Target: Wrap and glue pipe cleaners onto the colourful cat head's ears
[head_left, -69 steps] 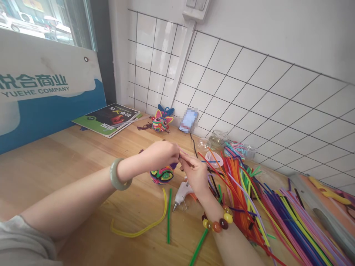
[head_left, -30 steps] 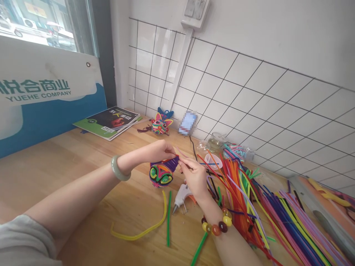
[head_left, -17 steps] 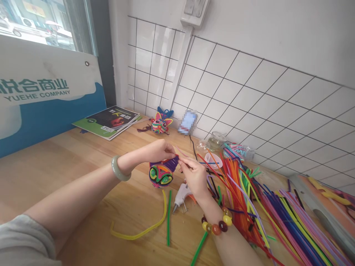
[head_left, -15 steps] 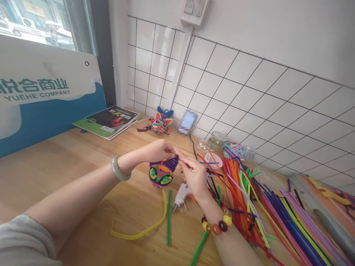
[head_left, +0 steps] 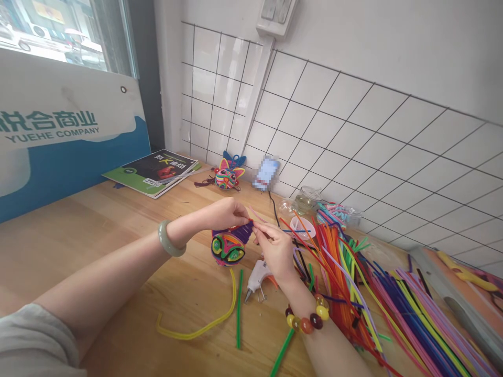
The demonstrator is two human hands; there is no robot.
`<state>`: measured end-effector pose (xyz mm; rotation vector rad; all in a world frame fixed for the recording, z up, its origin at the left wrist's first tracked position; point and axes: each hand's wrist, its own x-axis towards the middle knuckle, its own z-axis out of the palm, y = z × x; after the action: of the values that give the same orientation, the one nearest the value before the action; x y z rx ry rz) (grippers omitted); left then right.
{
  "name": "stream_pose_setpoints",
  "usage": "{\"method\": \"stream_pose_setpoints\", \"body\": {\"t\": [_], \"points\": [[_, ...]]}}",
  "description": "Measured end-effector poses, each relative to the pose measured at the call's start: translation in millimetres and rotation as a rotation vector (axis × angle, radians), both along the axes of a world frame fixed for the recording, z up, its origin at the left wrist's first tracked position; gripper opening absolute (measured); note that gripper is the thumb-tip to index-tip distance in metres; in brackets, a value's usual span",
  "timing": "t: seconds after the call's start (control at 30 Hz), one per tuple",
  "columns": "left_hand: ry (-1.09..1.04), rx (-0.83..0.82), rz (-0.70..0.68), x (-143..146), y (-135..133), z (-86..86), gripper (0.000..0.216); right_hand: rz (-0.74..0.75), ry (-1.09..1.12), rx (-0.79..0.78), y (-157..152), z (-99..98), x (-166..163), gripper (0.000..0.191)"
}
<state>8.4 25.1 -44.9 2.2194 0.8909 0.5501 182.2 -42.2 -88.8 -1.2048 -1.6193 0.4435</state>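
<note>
A round pipe-cleaner mask ornament (head_left: 228, 248), with green eyes, black and pink outlines and a purple band along its top, is between my hands just above the table. My left hand (head_left: 228, 214) pinches its upper edge from the left. Opposite it, my right hand (head_left: 275, 248) has thumb and fingertips pressed together at the purple upper right corner. A thin pink strand (head_left: 257, 213) sticks out by the right fingertips. Exactly what lies between the fingertips is partly hidden. Below my right hand lies a white glue gun (head_left: 257, 277).
On the table lie a yellow pipe cleaner (head_left: 196, 333), a green one (head_left: 239, 309) and bundles of coloured pipe cleaners (head_left: 416, 309) at right. A finished cat-faced ornament (head_left: 227, 175), a phone (head_left: 266, 174) and magazines (head_left: 155, 173) stand or lie toward the back.
</note>
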Motion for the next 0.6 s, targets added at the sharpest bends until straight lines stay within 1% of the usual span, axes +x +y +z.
{"method": "stream_pose_setpoints", "body": {"t": [0.43,0.6], "points": [[-0.004,0.006,-0.004,0.9,-0.2,-1.4,0.026,-0.007,-0.004,0.005,0.6,-1.0,-0.2,0.020],[0.025,-0.020,-0.037,-3.6,0.2,4.0,0.024,-0.025,-0.056,0.032,-7.0,2.8,-7.3,0.020]]}}
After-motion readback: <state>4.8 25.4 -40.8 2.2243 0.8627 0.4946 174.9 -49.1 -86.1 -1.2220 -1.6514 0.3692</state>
